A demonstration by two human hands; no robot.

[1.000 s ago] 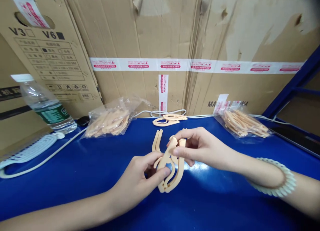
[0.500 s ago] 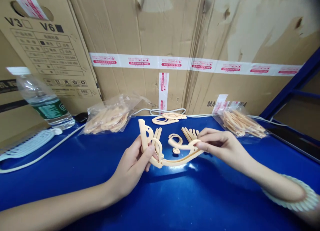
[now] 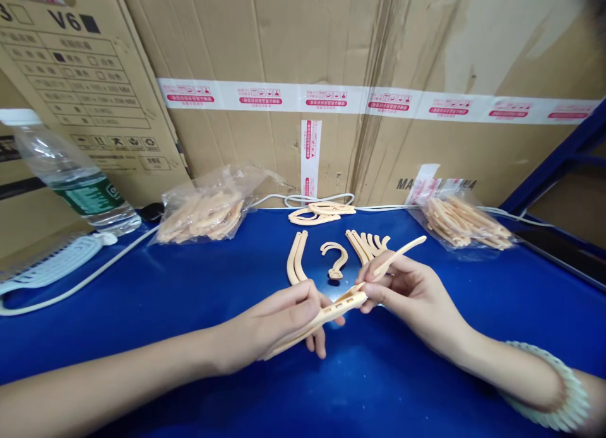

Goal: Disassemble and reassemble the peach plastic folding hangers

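While beige part (image 3: 341,307) juts from clasping left grip (image 3: 280,318) | right grip (image 3: 411,288) pinches its end

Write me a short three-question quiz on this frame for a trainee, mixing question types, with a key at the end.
1. True or false: the left hand and the right hand both hold curved beige plastic pieces.
2. Where does the beige plastic hook shaped like a question mark lie?
A) Inside a bag
B) On the glossy blue tabletop
C) On top of a bottle
3. Fill in the blank: the pale green ruffled bracelet is on the ____ arm.

Key:
1. True
2. B
3. right
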